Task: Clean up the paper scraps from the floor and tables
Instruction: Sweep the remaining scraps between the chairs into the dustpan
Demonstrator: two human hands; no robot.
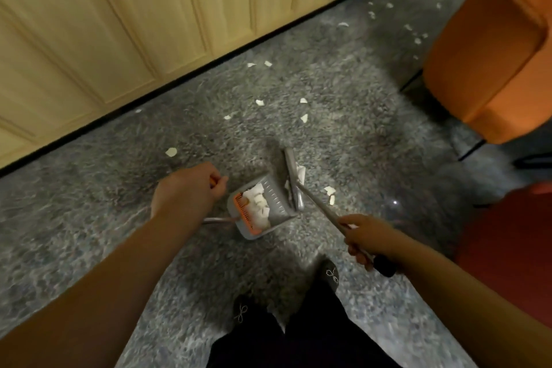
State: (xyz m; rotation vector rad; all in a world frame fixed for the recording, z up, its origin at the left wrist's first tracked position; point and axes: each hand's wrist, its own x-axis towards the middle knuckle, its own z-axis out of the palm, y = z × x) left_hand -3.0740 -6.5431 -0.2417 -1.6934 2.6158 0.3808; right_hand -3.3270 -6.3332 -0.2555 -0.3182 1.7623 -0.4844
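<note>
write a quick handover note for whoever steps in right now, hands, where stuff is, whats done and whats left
Left hand: grips the dustpan handle, pan held at the floor.
Right hand: grips the broom handle, broom head at the mouth of the dustpan.
Done: a pile of paper scraps already lies in the pan.
Left: scraps beside the broom head, loose ones across the carpet ahead, one near the cabinets, and more far off by the orange chair. No table is in view, so its state cannot be told.
</note>
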